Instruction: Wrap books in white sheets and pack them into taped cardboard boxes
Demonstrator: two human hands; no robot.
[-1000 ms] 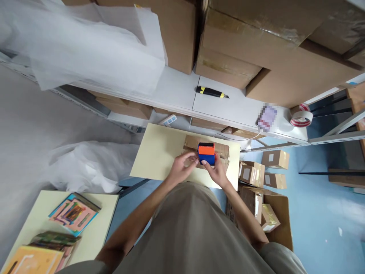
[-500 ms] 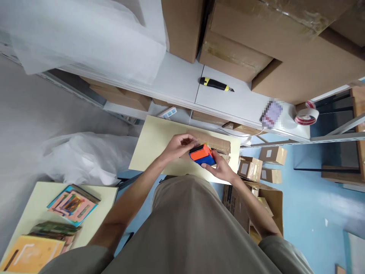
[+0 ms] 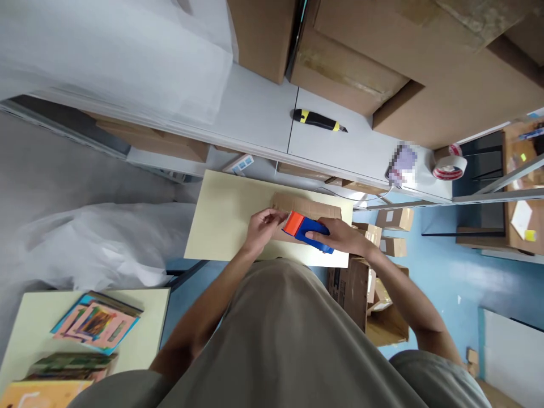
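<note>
My right hand (image 3: 340, 233) is wrapped round the blue body of a blue and orange tape dispenser (image 3: 311, 231). Its orange end points left, over a flat brown cardboard box (image 3: 297, 203) on the pale yellow table (image 3: 225, 215). At that orange end, my left hand (image 3: 264, 226) has its thumb and fingers pinched together. Whatever lies between those fingertips is too small to make out. Part of the cardboard is hidden behind the dispenser and my hands.
On the white shelf (image 3: 259, 107) ahead lie a box cutter (image 3: 318, 120), a blurred-out phone (image 3: 402, 164) and tape rolls (image 3: 449, 168). Large cartons (image 3: 344, 71) stand behind. Books (image 3: 100, 323) lie on a lower-left table. An open carton (image 3: 386, 328) stands right, near smaller boxes (image 3: 394, 219).
The dispenser has turned in my right hand, showing more of its blue side, and my right hand has shifted right. My left hand remains by the orange end. The view has shifted slightly.
</note>
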